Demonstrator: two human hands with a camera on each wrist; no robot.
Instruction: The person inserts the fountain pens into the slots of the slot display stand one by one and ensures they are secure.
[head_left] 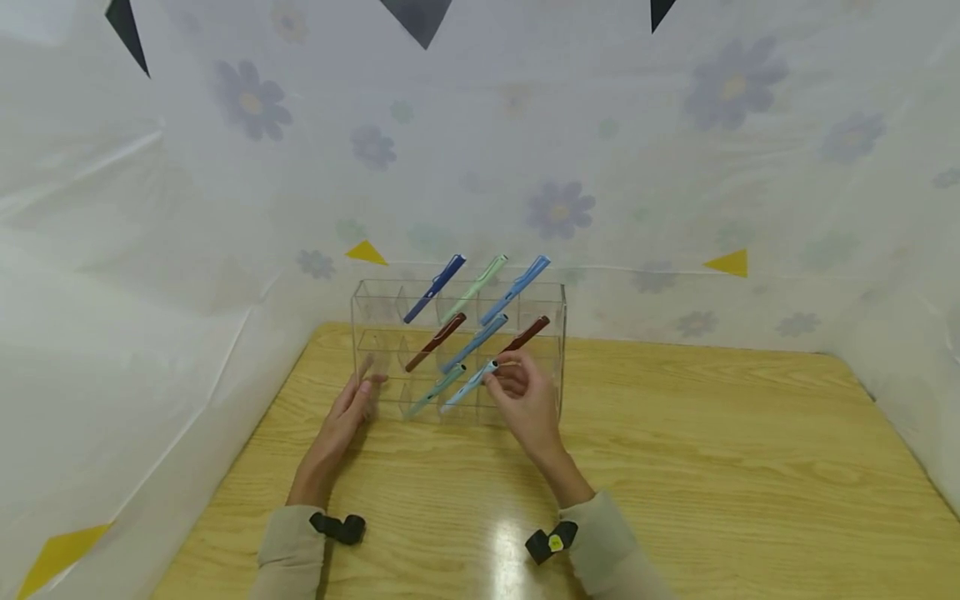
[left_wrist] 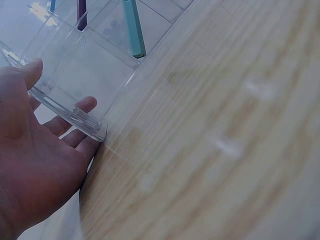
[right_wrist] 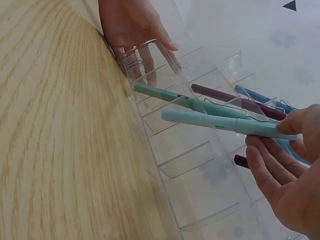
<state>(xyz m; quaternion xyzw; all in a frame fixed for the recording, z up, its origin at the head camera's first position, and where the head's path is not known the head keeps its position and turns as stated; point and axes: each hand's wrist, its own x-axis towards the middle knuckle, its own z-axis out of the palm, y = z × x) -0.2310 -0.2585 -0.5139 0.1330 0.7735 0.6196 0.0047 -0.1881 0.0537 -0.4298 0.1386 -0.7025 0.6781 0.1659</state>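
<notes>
A clear acrylic pen holder with three tiers of compartments stands on the table, several pens slanting in it. My right hand pinches a pale blue pen by its cap end, between thumb and fingers. This pen's lower end lies in the front tier, beside a green pen. In the right wrist view, the other fingers of the right hand are spread below the pen. At the holder's left end, my left hand grips the side wall, thumb on one side and fingers around the edge.
Behind the front tier are dark red pens and a blue pen. The back tier bears a dark blue pen, a light green pen and another blue pen. A flowered white curtain surrounds the wooden table.
</notes>
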